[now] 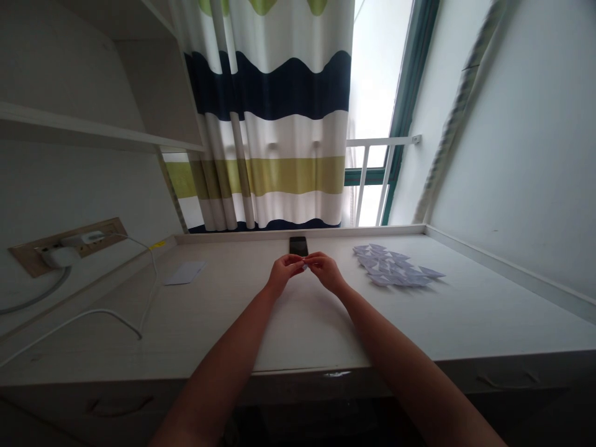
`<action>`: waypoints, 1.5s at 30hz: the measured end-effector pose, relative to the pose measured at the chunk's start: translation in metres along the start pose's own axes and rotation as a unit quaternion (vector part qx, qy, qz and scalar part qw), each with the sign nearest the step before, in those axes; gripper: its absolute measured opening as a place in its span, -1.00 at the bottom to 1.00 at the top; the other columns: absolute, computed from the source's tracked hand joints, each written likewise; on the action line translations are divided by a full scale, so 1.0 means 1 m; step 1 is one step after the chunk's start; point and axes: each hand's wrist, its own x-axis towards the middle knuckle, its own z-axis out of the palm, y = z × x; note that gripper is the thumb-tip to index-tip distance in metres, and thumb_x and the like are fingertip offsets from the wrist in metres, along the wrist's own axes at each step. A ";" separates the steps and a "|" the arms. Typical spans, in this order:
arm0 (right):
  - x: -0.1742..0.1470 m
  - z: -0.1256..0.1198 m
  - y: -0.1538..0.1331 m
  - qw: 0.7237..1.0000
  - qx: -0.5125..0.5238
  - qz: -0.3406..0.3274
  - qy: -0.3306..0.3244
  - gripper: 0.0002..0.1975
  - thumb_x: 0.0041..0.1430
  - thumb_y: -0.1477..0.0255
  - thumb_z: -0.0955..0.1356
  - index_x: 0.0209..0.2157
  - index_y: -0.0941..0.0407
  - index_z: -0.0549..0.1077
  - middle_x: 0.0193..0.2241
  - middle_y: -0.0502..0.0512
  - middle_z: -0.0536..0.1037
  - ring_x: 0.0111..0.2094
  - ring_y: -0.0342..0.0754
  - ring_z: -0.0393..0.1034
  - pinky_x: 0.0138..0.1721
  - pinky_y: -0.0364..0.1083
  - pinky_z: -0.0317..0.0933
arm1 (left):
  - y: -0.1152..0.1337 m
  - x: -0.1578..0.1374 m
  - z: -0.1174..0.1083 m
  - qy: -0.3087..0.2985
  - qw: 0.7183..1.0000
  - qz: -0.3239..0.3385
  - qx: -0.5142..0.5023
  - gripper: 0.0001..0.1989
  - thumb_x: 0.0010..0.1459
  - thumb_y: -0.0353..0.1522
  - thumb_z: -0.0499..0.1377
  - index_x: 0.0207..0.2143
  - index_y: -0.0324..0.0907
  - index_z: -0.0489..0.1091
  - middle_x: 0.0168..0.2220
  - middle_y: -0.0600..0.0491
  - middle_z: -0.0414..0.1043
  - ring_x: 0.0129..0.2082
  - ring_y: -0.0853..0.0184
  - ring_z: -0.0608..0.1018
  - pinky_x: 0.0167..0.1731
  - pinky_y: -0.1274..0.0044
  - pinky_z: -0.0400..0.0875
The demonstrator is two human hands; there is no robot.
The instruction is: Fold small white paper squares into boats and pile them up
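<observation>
My left hand [283, 272] and my right hand [325, 270] meet over the middle of the white desk, fingers closed in a pinch. Between the fingertips shows a small piece of white paper [305, 267], mostly hidden by the fingers. Just behind the hands a black phone [298, 245] lies near the desk's back edge. To the right is a spread of several folded paper pieces [393, 268] with pointed ends. A small stack of flat white paper [186, 272] lies on the left, apart from both hands.
White cables [139, 335] run from a wall socket [69, 245] across the left of the desk [223, 310]. A raised rim [326, 232] borders the back, with a striped curtain [288, 136] and a window behind. Shelves [93, 130] hang at upper left.
</observation>
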 end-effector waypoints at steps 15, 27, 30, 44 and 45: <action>0.003 0.002 0.007 0.996 0.054 0.074 0.018 -0.83 -0.12 0.44 0.35 -0.39 0.15 0.48 -0.52 0.08 0.51 -0.49 -0.11 0.37 -0.40 -0.09 0.27 | -0.001 0.000 0.002 -0.008 0.984 0.096 0.152 -0.63 -0.21 -0.36 0.27 -0.27 -0.21 0.33 -0.27 0.01 0.39 -0.47 0.46 0.45 -0.38 0.51 0.41; 0.002 0.000 0.002 0.997 0.007 0.079 0.015 -0.88 -0.12 0.42 0.37 -0.48 0.17 0.47 -0.53 0.10 0.53 -0.47 -0.08 0.40 -0.37 -0.07 0.28 | -0.002 0.000 -0.002 -0.016 0.976 0.087 0.197 -0.76 -0.16 -0.25 0.23 -0.47 -0.25 0.40 -0.49 0.02 0.45 -0.46 0.36 0.48 -0.40 0.47 0.39; 0.001 0.000 0.001 0.998 0.005 0.068 0.013 -0.87 -0.12 0.39 0.37 -0.48 0.16 0.47 -0.52 0.10 0.53 -0.47 -0.08 0.41 -0.37 -0.08 0.28 | -0.002 0.000 -0.002 -0.010 0.974 0.096 0.205 -0.76 -0.17 -0.24 0.23 -0.50 -0.25 0.39 -0.51 0.03 0.44 -0.48 0.37 0.47 -0.42 0.49 0.38; 0.002 -0.001 -0.002 0.990 0.105 0.098 0.003 -0.84 -0.12 0.36 0.37 -0.48 0.16 0.43 -0.54 0.04 0.50 -0.51 -0.13 0.36 -0.47 -0.13 0.24 | 0.003 -0.001 0.002 -0.003 0.992 0.046 0.114 -0.78 -0.18 -0.28 0.25 -0.49 -0.25 0.40 -0.50 0.04 0.43 -0.45 0.37 0.47 -0.41 0.48 0.40; 0.002 -0.001 -0.003 0.988 0.116 0.104 0.002 -0.84 -0.13 0.35 0.37 -0.49 0.16 0.43 -0.54 0.04 0.50 -0.51 -0.14 0.35 -0.47 -0.13 0.23 | 0.004 -0.002 0.003 0.001 0.993 0.044 0.110 -0.79 -0.18 -0.29 0.25 -0.49 -0.25 0.40 -0.50 0.04 0.43 -0.45 0.38 0.47 -0.41 0.48 0.40</action>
